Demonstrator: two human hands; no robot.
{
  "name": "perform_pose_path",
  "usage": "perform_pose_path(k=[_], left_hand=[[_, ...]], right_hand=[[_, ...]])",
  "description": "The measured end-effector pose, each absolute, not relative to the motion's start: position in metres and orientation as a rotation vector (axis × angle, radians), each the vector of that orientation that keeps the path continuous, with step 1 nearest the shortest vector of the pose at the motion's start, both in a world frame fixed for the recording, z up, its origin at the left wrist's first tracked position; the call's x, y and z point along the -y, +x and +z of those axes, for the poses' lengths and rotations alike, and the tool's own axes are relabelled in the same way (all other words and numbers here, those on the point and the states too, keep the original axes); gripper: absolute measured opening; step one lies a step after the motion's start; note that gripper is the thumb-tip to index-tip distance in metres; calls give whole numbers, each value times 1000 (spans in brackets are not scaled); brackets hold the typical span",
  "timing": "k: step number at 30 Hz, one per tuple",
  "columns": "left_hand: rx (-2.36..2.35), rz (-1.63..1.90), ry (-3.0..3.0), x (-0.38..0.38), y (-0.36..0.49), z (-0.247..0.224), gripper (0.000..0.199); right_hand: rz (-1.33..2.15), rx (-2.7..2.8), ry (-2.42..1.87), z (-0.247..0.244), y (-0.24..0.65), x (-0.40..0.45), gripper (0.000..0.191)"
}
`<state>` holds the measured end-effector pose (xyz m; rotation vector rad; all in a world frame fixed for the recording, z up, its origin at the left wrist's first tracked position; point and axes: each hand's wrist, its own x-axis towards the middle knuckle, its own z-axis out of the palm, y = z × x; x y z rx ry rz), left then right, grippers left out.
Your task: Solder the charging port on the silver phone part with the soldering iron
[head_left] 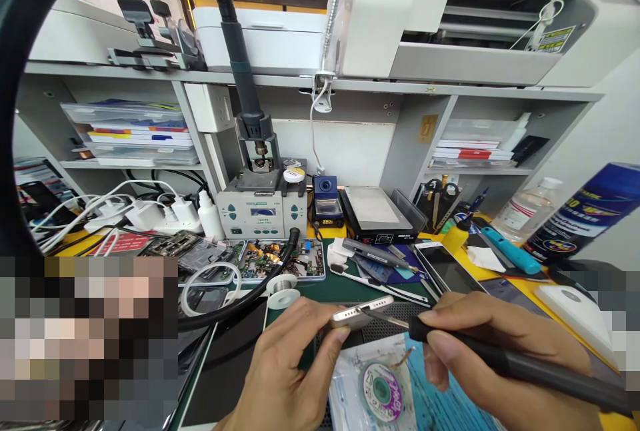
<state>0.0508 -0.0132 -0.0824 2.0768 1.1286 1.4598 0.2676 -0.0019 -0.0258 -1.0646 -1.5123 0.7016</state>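
Between thumb and fingers, my left hand point(287, 364) grips a smartphone point(345, 317), its light bottom edge with small holes and a charging port facing me. My right hand point(475, 338) is closed like a pen grip around a black soldering iron point(540, 372). The iron's thin metal tip reaches left to the phone's port; whether it touches inside cannot be made out. Below both hands lies a round spool of desoldering braid point(369, 381) with a copper end sticking out. It rests on a blue and white packet point(345, 364).
A solder wire spool point(284, 298) stands left of the phone. Behind are a tray of circuit boards point(313, 264), a hot air station point(260, 224) and a heating plate point(380, 211). A black hose point(240, 308) arcs at left. Another phone point(453, 268) and a spray can point(585, 211) are right.
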Motion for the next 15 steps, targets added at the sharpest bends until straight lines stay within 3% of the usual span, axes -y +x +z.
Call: perform_pose_path(k=[11,15], left_hand=[[-1142,1438,2067,12,50,-83,26],[-1156,1420,2066,13,50,-82,24]], right_hand=[[837,1708,-910,-26,279,-9,13],[898,1498,-996,-25,270,-4,7]])
